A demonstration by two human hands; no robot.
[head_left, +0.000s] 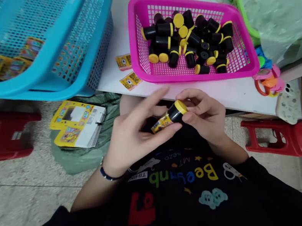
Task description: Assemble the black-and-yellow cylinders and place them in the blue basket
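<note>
A small black canister (174,112) with a yellow lid is held between my two hands, tilted, its lid end up and to the right. Yellow printed film or paper (161,123) covers its lower left end. My left hand (135,133) grips it from the left, thumb along the underside and index finger stretched out above. At the lid end, my right hand (208,114) pinches it between thumb and fingers. Just beyond, a pink basket (191,76) on the white table contains many similar black canisters (164,29) with yellow lids.
Two printed yellow cards (130,80) lie left of the pink basket. A large blue basket (74,77) with yellow packets stands at left. Below it, printed cardboard sheets (82,121) rest on a green bag. Red stools (284,138), a phone (289,106) and a fan are around.
</note>
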